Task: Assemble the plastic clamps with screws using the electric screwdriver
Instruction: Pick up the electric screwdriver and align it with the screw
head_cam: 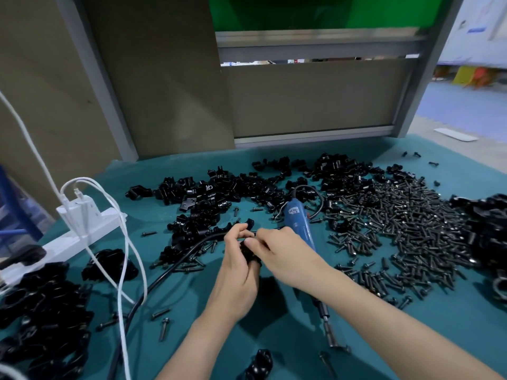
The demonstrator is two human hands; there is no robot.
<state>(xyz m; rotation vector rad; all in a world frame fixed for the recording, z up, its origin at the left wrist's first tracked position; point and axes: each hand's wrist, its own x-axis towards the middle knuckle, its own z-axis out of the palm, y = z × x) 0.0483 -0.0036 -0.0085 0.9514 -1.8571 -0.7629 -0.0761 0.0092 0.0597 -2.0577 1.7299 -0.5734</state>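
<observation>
view: head, single wide-angle | mount: on the person's head | facing: forward and down across the teal table [151, 168] to the grey panel [310, 100] | range: close over left hand [237, 270] and right hand [285, 253], mid-frame

Place: factory assembly workstation.
Counter [153, 174]: teal-covered, heaped with black plastic clamps [219, 187] and loose screws [397, 215].
Tool: blue electric screwdriver [297, 223] lying mid-counter.
Far right: open shop floor [466, 105] beyond grey partition panels [315, 97].

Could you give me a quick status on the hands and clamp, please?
Left hand, right hand: both pinching one clamp. Screwdriver on mat under right wrist. Cord close by left hand.
</observation>
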